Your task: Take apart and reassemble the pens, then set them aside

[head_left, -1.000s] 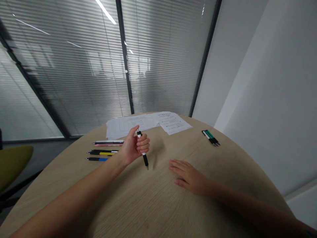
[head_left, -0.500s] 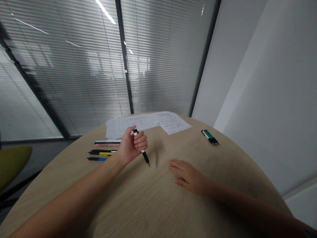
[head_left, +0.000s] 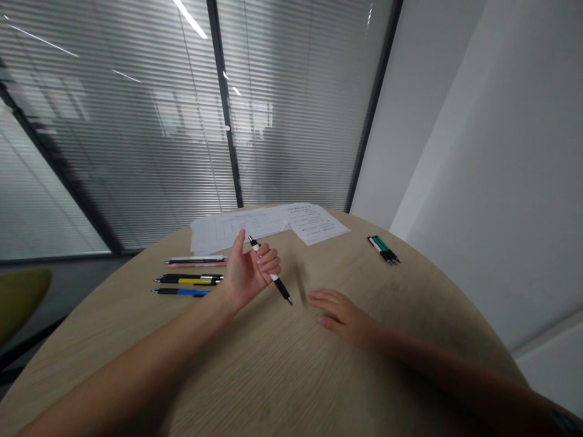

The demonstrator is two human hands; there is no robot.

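Your left hand [head_left: 248,274] curls its fingers around the pen [head_left: 279,286] with the thumb lifted, so a loose hold could drop it on the table [head_left: 255,376] toward your spread right hand [head_left: 341,317] at 3 o'clock.

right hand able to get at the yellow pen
Probably not directly: the left hand and the black-and-white pen it holds sit between the right hand and the yellow pen.

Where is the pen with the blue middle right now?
In the head view, the blue-and-black pen lies on the wooden table, left of the left hand and just below the yellow-and-black pen.
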